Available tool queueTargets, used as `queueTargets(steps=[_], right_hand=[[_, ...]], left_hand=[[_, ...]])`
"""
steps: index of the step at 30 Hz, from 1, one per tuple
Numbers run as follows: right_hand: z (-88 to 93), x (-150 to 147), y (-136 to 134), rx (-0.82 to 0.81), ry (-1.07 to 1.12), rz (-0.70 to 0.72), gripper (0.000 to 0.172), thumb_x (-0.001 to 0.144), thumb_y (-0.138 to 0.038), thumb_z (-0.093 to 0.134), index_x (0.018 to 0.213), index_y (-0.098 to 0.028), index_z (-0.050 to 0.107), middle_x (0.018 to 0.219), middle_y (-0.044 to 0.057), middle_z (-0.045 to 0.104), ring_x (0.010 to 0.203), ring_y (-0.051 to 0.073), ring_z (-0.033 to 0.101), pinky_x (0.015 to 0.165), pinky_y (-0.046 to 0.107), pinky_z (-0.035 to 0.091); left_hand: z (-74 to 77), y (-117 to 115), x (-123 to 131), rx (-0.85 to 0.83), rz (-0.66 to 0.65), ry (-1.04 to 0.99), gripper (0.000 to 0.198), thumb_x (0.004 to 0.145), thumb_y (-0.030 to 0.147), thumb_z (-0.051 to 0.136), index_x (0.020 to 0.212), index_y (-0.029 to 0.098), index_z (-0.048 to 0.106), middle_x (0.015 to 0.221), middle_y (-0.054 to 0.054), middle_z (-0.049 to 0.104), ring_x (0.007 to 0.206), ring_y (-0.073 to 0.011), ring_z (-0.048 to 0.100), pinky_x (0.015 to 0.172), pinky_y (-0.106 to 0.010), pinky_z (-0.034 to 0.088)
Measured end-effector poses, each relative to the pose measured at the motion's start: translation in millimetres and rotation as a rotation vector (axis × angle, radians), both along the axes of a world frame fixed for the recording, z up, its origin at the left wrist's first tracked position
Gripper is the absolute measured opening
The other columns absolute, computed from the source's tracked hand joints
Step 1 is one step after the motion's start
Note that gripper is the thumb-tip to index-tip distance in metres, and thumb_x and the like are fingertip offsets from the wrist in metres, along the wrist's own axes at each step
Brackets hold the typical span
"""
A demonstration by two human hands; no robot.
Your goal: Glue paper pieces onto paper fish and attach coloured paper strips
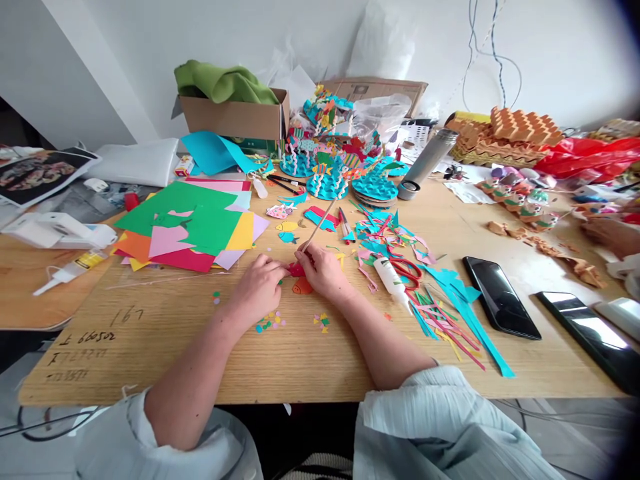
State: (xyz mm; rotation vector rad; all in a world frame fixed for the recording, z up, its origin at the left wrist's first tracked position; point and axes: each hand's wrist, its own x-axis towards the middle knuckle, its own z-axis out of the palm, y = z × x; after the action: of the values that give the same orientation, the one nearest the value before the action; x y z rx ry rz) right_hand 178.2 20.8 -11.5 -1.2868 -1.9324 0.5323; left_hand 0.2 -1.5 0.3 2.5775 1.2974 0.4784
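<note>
We are gripping a red paper cutout (297, 269) — left hand (257, 290), fingers together on it, right hand (323, 270), fingers clamped on a wooden stick (317, 227).

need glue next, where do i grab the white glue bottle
Probably best to grip the fat body of the white glue bottle from the left side, nearest the right hand: it lies flat, tapering toward the person, and red-handled scissors crowd its far side.
</note>
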Motion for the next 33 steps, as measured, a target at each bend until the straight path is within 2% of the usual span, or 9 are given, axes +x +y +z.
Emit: queueTargets(steps=[12, 17, 24, 33], right_hand=[[5.6, 6.3, -0.6, -0.045, 0.106, -0.064, 0.017, 0.094, -0.03, 0.045, 0.081, -0.022, 0.052, 0.07, 0.003, 0.065, 0.062, 0.015, 0.06, 0.059, 0.024, 0.041], [11.7, 14.6, -1.9, -0.045, 0.063, -0.023, 0.02, 0.093, -0.029, 0.044, 0.075, -0.022, 0.049, 0.064, 0.002, 0.062, 0.058, 0.015, 0.058, 0.058, 0.024, 0.039], [17.2, 17.6, -3.2, -0.057, -0.034, 0.01, 0.021, 0.092, -0.025, 0.045, 0.071, -0.022, 0.048, 0.065, 0.003, 0.064, 0.058, 0.014, 0.057, 0.058, 0.024, 0.037], [12.6, 15.8, -2.5, 0.001, -0.104, 0.018, 0.021, 0.092, -0.024, 0.046, 0.071, -0.021, 0.048, 0.062, 0.0, 0.056, 0.056, 0.013, 0.051, 0.057, 0.023, 0.034]], left_hand=[[-2.4, 0.9, -0.7, -0.002, -0.002, -0.044, 0.051, 0.074, -0.005, 0.048, 0.111, 0.02, 0.072, 0.112, -0.006, 0.071, 0.106, -0.0252, 0.053, 0.097, -0.043, 0.049], [-2.3, 1.0, -0.3, -0.014, 0.012, -0.059, 0.05, 0.073, -0.005, 0.048, 0.108, 0.02, 0.073, 0.112, -0.005, 0.072, 0.106, -0.0254, 0.053, 0.096, -0.043, 0.049], [-0.4, 1.1, 0.5, -0.021, 0.013, -0.05, 0.051, 0.072, -0.006, 0.047, 0.107, 0.019, 0.073, 0.112, -0.005, 0.072, 0.106, -0.0252, 0.053, 0.097, -0.043, 0.049], [-2.4, 1.7, 0.2, -0.015, 0.016, -0.052, 0.048, 0.072, -0.005, 0.048, 0.106, 0.017, 0.073, 0.113, -0.006, 0.072, 0.108, -0.0253, 0.053, 0.099, -0.043, 0.048]])
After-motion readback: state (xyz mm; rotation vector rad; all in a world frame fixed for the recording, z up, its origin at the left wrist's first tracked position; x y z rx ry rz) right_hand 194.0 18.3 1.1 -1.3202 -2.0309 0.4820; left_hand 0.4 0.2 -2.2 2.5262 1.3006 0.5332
